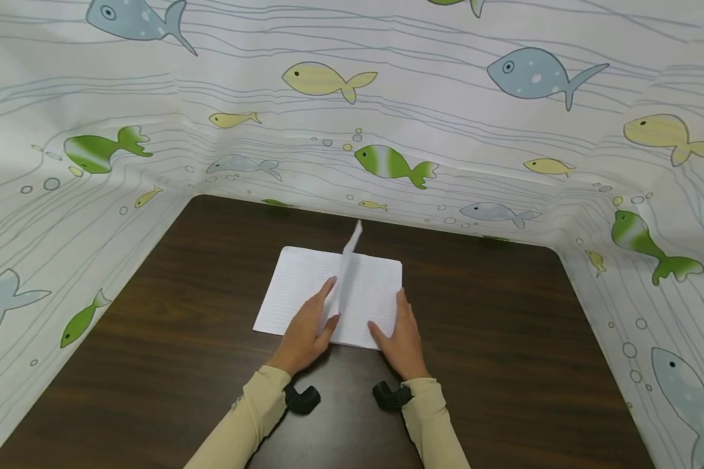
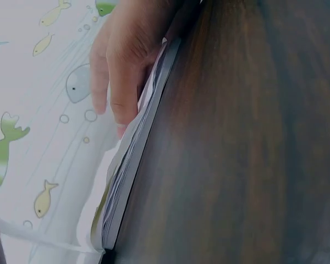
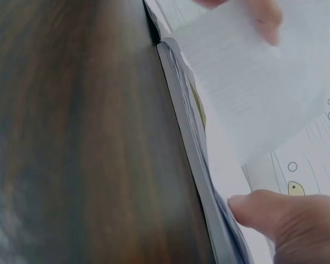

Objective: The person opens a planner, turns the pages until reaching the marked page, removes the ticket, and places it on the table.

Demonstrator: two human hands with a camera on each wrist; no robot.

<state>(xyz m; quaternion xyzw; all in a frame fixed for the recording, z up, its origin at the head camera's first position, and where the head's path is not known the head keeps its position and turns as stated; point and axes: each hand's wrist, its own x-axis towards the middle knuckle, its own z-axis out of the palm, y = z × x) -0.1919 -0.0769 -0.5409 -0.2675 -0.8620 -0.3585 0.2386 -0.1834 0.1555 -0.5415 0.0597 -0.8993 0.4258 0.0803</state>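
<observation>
An open notebook (image 1: 366, 280) with lined white pages lies on the dark table. One loose page (image 1: 347, 260) stands up from its middle fold; in the right wrist view this raised page (image 3: 253, 82) slants over the right half. My left hand (image 1: 303, 332) is over the left half, its fairly straight fingers and thumb touching the raised page from the left. At the right edge, my right hand (image 1: 403, 339) rests with its thumb (image 3: 264, 212) on the page and its fingers stretched along the side. The undersides of those fingers are hidden.
The brown wooden table (image 1: 504, 352) stretches out around the notebook. A white sheet (image 1: 446, 130) printed with fish rises behind it and on both sides. A black wrist device (image 1: 302, 399) sits at the left cuff, and another black device (image 1: 391, 395) at the right.
</observation>
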